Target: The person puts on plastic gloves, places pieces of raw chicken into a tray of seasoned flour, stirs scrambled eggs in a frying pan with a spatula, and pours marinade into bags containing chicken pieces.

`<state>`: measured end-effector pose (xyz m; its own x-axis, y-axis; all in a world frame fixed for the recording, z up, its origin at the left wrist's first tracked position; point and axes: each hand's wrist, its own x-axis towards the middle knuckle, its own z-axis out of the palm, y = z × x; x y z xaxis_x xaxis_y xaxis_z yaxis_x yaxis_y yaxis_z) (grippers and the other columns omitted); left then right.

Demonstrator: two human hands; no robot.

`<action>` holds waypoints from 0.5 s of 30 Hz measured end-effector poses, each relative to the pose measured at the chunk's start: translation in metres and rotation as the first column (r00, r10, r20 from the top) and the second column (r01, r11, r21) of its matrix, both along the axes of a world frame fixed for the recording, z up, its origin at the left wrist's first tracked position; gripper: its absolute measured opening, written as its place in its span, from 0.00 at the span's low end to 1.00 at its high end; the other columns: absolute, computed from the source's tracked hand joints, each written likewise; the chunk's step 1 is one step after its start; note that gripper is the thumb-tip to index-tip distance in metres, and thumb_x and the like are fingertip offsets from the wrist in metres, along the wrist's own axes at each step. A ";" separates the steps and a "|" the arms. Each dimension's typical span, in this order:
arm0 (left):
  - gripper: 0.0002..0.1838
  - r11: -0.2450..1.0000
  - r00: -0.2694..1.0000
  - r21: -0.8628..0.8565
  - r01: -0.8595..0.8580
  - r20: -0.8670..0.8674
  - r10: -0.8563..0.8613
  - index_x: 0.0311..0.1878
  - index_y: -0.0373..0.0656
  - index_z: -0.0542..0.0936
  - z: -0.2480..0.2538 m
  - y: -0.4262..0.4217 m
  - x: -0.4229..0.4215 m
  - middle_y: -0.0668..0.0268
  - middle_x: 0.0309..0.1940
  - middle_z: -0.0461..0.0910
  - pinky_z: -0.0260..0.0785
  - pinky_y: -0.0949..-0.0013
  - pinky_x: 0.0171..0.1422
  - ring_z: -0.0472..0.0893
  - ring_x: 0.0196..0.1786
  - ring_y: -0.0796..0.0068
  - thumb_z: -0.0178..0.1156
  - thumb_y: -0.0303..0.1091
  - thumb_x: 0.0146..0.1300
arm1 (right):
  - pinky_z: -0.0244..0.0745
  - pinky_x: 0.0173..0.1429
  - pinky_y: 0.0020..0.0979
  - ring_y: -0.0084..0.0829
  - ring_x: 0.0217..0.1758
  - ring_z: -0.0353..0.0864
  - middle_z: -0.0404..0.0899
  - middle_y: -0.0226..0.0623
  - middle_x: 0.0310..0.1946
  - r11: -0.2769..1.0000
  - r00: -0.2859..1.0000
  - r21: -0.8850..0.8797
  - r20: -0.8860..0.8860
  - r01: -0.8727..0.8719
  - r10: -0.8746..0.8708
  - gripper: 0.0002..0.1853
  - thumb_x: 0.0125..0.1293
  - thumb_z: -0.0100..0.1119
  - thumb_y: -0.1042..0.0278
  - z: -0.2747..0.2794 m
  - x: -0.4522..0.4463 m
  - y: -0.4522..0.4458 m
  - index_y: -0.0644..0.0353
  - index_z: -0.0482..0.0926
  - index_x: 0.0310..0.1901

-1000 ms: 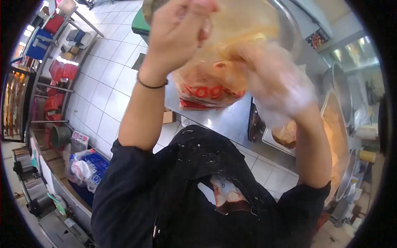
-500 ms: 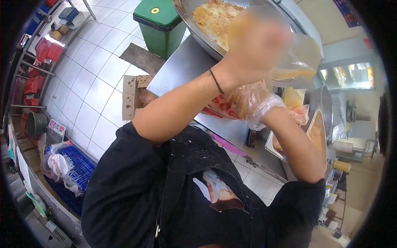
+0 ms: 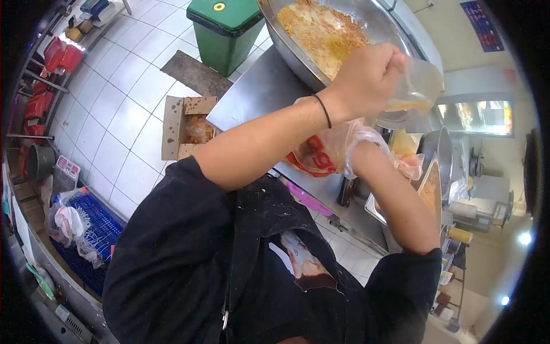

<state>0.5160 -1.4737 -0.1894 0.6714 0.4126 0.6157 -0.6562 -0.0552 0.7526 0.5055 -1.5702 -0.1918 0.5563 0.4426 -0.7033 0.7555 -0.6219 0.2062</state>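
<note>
My left hand [image 3: 372, 77], bare with a dark band at the wrist, is closed on a translucent plastic jug [image 3: 423, 86]. The jug is tilted and has yellowish liquid in it. Just left of this hand is a large steel bowl [image 3: 279, 40] holding a crumbly orange and whitish mix [image 3: 321, 34] with a wet yellow patch. Below my left wrist, my right hand [image 3: 358, 137] wears a clear plastic glove; its fingers are hidden. Against it lies a plastic bag [image 3: 315, 157] with red print; whether I grip it cannot be made out.
The bowl is on a steel table [image 3: 252, 86]. To the right stand a metal tray [image 3: 431, 192] of orange food and another steel bowl [image 3: 444, 149]. A green bin [image 3: 226, 43], an open cardboard box [image 3: 172, 129] and a blue crate [image 3: 94, 221] are on the tiled floor.
The view has shifted slightly, showing more of the bowl. My left hand and the jug sit a little lower in view. A yellow patch on the mix is now visible.
</note>
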 end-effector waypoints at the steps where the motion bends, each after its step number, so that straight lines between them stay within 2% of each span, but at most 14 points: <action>1: 0.13 1.000 1.000 -0.006 -0.013 0.002 0.013 0.31 0.36 0.74 0.000 0.001 0.000 0.64 0.16 0.70 0.63 0.73 0.28 0.69 0.21 0.77 0.48 0.37 0.62 | 0.69 0.50 0.33 0.38 0.44 0.73 0.75 0.43 0.39 0.997 1.000 0.073 0.010 0.015 -0.016 0.17 0.51 0.57 0.64 -0.009 0.001 -0.003 0.58 0.73 0.44; 3: 0.13 1.000 1.000 -0.019 -0.013 0.014 0.013 0.30 0.36 0.74 0.003 0.003 0.000 0.64 0.16 0.69 0.63 0.73 0.27 0.69 0.21 0.77 0.48 0.37 0.62 | 0.69 0.50 0.33 0.37 0.44 0.73 0.75 0.42 0.40 0.942 0.998 0.331 -0.006 0.062 -0.064 0.18 0.51 0.57 0.64 -0.029 0.009 -0.014 0.59 0.73 0.45; 4: 0.13 1.000 1.000 -0.025 0.000 0.021 0.001 0.30 0.36 0.74 0.005 0.004 -0.001 0.65 0.16 0.69 0.62 0.73 0.27 0.69 0.21 0.78 0.48 0.37 0.62 | 0.69 0.49 0.33 0.37 0.44 0.73 0.74 0.42 0.41 0.865 0.995 0.492 -0.041 0.100 -0.091 0.18 0.51 0.57 0.64 -0.040 0.014 -0.021 0.59 0.73 0.45; 6: 0.13 1.000 0.999 0.000 0.024 0.025 -0.024 0.30 0.36 0.74 0.009 0.006 -0.004 0.65 0.15 0.69 0.62 0.73 0.27 0.68 0.20 0.78 0.48 0.36 0.62 | 0.69 0.49 0.32 0.36 0.44 0.73 0.74 0.41 0.42 0.586 0.988 0.795 -0.132 0.156 -0.084 0.19 0.52 0.57 0.64 -0.058 0.020 -0.036 0.59 0.72 0.46; 7: 0.13 0.999 0.999 0.032 0.032 0.025 -0.033 0.31 0.36 0.74 0.010 0.008 -0.003 0.65 0.15 0.69 0.62 0.73 0.26 0.68 0.20 0.78 0.48 0.36 0.62 | 0.69 0.49 0.32 0.35 0.44 0.73 0.74 0.41 0.42 0.444 0.988 0.883 -0.144 0.150 -0.048 0.19 0.52 0.58 0.64 -0.062 0.021 -0.042 0.60 0.72 0.46; 9: 0.13 0.997 0.999 0.069 0.034 0.040 -0.037 0.30 0.36 0.74 0.011 0.010 -0.003 0.64 0.15 0.68 0.61 0.73 0.26 0.68 0.20 0.78 0.48 0.37 0.62 | 0.70 0.49 0.32 0.34 0.44 0.72 0.73 0.41 0.43 0.336 0.995 0.937 -0.102 0.097 -0.004 0.20 0.52 0.58 0.64 -0.054 0.017 -0.038 0.60 0.71 0.47; 11: 0.13 0.996 0.996 0.083 0.024 0.081 -0.031 0.30 0.35 0.74 0.014 0.011 -0.001 0.64 0.14 0.67 0.60 0.72 0.25 0.67 0.20 0.79 0.49 0.37 0.62 | 0.69 0.48 0.30 0.32 0.45 0.71 0.71 0.40 0.47 0.556 0.997 0.828 0.065 -0.070 0.029 0.21 0.54 0.58 0.64 -0.018 0.013 -0.028 0.60 0.70 0.49; 12: 0.13 0.996 0.996 0.082 0.036 0.077 -0.043 0.30 0.35 0.73 0.017 0.012 -0.002 0.63 0.14 0.67 0.60 0.72 0.25 0.67 0.20 0.78 0.48 0.37 0.62 | 0.68 0.48 0.29 0.31 0.45 0.70 0.70 0.40 0.48 0.693 0.996 0.717 0.088 -0.079 0.023 0.21 0.54 0.58 0.64 -0.002 0.012 -0.022 0.60 0.69 0.50; 14: 0.14 0.995 0.996 0.073 0.061 0.065 -0.065 0.29 0.35 0.73 0.021 0.014 -0.005 0.63 0.14 0.66 0.60 0.71 0.25 0.67 0.20 0.77 0.48 0.38 0.62 | 0.68 0.48 0.27 0.30 0.45 0.70 0.70 0.40 0.49 0.684 0.988 0.713 -0.108 0.152 -0.108 0.22 0.54 0.59 0.66 0.010 0.011 -0.022 0.60 0.68 0.51; 15: 0.14 0.994 0.995 0.096 0.045 0.086 -0.053 0.29 0.35 0.73 0.022 0.014 -0.004 0.63 0.14 0.67 0.60 0.71 0.26 0.67 0.20 0.77 0.48 0.38 0.62 | 0.68 0.47 0.26 0.29 0.44 0.70 0.70 0.41 0.48 0.510 0.921 0.767 -0.340 0.388 -0.189 0.22 0.53 0.59 0.67 0.012 0.009 -0.026 0.61 0.69 0.50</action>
